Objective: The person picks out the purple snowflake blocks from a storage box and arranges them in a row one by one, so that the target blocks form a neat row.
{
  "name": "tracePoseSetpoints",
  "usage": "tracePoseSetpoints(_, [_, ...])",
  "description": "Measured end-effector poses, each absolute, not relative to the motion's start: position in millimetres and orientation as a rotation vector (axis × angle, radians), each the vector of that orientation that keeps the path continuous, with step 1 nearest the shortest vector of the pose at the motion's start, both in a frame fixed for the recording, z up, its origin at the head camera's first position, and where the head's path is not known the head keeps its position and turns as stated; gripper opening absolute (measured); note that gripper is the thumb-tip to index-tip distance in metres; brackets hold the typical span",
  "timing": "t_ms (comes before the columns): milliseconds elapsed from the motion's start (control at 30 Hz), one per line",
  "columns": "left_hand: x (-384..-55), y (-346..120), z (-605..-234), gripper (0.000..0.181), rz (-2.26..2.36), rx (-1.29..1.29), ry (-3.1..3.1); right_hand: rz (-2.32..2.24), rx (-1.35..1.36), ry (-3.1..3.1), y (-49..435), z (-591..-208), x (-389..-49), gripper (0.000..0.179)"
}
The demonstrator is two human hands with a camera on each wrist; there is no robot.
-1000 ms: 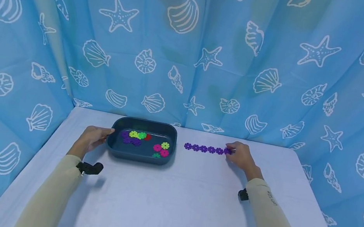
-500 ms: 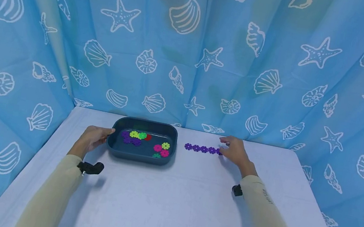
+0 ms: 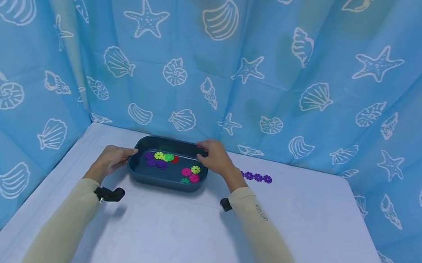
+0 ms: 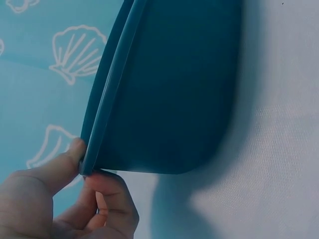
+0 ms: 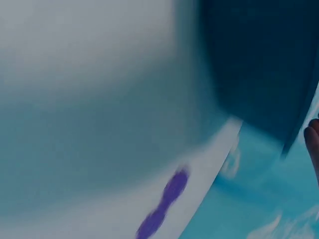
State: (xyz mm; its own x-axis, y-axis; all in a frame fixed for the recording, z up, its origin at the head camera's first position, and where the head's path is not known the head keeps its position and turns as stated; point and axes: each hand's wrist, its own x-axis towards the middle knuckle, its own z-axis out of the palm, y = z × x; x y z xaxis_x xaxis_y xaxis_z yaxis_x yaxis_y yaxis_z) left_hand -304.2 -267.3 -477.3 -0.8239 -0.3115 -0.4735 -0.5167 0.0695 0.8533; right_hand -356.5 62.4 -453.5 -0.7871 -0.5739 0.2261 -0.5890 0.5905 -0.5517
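A dark blue rectangular tub (image 3: 164,183) stands on the table, holding several flower-shaped plastic discs. My left hand (image 3: 110,162) pinches the tub's left rim between thumb and fingers; the left wrist view shows that grip on the rim (image 4: 112,89) closely. Over the tub's right rim is my right hand (image 3: 216,157), fingers reaching above the inside, nothing seen in them. Just its fingertips (image 5: 312,137) show at the edge of the right wrist view. Purple flower discs (image 3: 258,177) lie in a row right of the tub, the row's left end hidden behind my right wrist.
Inside the tub lie purple discs (image 3: 158,164), a red disc (image 3: 176,160), pink discs (image 3: 193,177) and several yellow and green ones. A white cloth covers the table (image 3: 177,244). A blue shell-print curtain (image 3: 189,55) hangs right behind and at both sides.
My right hand has let go of the purple disc at the row's right end and moved left to the tub's right rim. The left hand keeps its hold on the rim.
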Motion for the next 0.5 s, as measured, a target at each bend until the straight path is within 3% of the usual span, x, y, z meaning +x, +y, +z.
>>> tracePoseSetpoints(267, [-303, -266, -477, 0.058, 1.845, -0.836, 2.182, 0.83, 1.187, -2.924, -8, -461, -341, 0.045])
tracePoseSetpoints(500, [-302, -267, -477, 0.056, 1.853, -0.846, 2.175, 0.684, 1.296, -3.004, -35, -478, -337, 0.045])
